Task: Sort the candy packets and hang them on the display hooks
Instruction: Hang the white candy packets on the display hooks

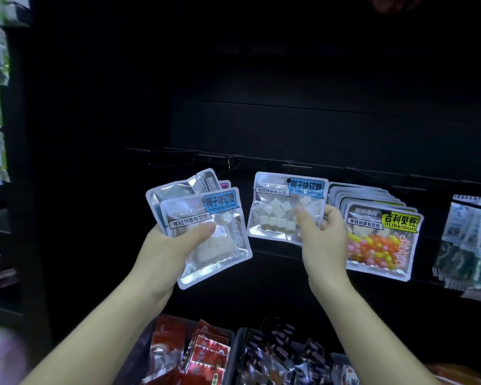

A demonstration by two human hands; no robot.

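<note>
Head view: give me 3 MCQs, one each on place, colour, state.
1. Where do the yellow-label packets hang?
A. in a bin below
B. just right of the right hand
C. at the top of the dark panel

2. What colour is the label on the single packet that the right hand pinches?
A. blue
B. red
C. green

3. The left hand is:
A. open and empty
B. gripping a stack of packets
C. resting on a bin

Key:
1 B, they hang in a row beside that hand.
2 A, the blue label sits at its top right.
3 B, the thumb lies over the stack's front packet.
</note>
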